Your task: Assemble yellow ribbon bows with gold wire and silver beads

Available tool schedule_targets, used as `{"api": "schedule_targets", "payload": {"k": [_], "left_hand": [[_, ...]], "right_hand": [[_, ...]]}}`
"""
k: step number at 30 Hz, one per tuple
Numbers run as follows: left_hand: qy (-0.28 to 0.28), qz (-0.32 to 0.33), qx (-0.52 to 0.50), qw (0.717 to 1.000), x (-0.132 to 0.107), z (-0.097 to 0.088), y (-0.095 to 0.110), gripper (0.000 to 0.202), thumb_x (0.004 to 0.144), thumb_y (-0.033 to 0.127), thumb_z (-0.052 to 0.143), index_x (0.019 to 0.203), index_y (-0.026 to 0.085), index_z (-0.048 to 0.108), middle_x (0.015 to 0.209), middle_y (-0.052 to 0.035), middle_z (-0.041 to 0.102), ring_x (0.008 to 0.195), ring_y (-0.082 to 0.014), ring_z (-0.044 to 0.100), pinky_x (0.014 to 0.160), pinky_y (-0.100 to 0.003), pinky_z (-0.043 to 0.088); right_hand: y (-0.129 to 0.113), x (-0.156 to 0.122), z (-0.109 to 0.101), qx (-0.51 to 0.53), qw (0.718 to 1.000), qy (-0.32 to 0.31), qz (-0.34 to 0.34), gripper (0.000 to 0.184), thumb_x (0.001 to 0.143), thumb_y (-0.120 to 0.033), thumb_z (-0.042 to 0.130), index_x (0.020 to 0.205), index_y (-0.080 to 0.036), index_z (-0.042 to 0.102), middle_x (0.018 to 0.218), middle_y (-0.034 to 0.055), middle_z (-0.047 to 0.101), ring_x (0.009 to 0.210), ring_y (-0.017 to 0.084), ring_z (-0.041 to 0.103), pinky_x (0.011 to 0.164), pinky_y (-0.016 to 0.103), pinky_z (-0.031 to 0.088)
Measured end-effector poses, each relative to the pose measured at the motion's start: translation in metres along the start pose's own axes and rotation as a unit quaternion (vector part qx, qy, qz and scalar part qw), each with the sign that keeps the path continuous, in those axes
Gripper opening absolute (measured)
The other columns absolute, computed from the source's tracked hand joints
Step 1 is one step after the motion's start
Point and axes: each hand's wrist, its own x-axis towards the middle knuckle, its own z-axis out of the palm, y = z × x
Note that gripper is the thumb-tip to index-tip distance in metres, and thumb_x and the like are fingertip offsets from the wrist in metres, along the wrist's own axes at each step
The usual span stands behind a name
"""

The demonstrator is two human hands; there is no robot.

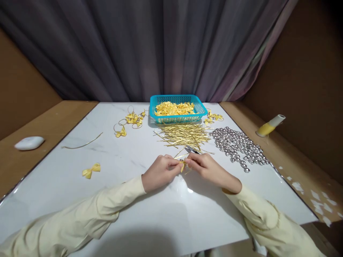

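Near the middle of the table, my left hand (162, 171) is closed in a pinch on a small yellow ribbon bow (183, 166). The fingertips of my right hand (209, 169) are closed on the bow's other side. A silver bead (181, 160) shows at the bow, partly covered by fingers. Thin gold tie strands stick out around it, and I cannot tell which finger grips which strand. Just beyond my right hand are dark scissors (192, 150), their handles hidden. Another yellow bow (91, 171) lies alone at the left.
Behind my hands is a pile of gold ties (183, 135). A blue basket (152, 107) holds yellow bows. Silver beads (238, 146) spread at right. Looped bows (134, 119) lie back left, more bows (214, 116) back right. A single tie (83, 145), white mouse-shaped object (29, 143) and yellow-white tube (270, 125) lie outward.
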Motion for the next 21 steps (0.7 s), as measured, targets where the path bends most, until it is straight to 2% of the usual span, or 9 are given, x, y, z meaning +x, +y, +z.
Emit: {"api": "schedule_targets", "payload": {"k": [8, 21], "left_hand": [[-0.011, -0.011, -0.015, 1.000, 0.000, -0.001, 0.003, 0.034, 0.083, 0.022, 0.041, 0.057, 0.013, 0.061, 0.050, 0.0006, 0.053, 0.060, -0.0111, 0.047, 0.061, -0.021, 0.038], [0.016, 0.000, 0.019, 1.000, -0.004, 0.002, 0.002, 0.031, 0.082, 0.021, 0.046, 0.056, 0.016, 0.062, 0.053, -0.0004, 0.058, 0.066, -0.0135, 0.050, 0.062, -0.022, 0.040]], "right_hand": [[0.001, 0.002, 0.005, 0.020, 1.000, 0.011, 0.013, 0.027, 0.089, -0.027, 0.038, 0.066, -0.017, 0.049, 0.058, -0.0033, 0.049, 0.052, 0.008, 0.041, 0.051, 0.020, 0.029], [0.003, 0.003, 0.011, 0.020, 0.999, 0.026, 0.033, 0.027, 0.088, -0.027, 0.039, 0.065, -0.016, 0.047, 0.057, -0.0028, 0.049, 0.053, 0.009, 0.043, 0.051, 0.021, 0.029]]}}
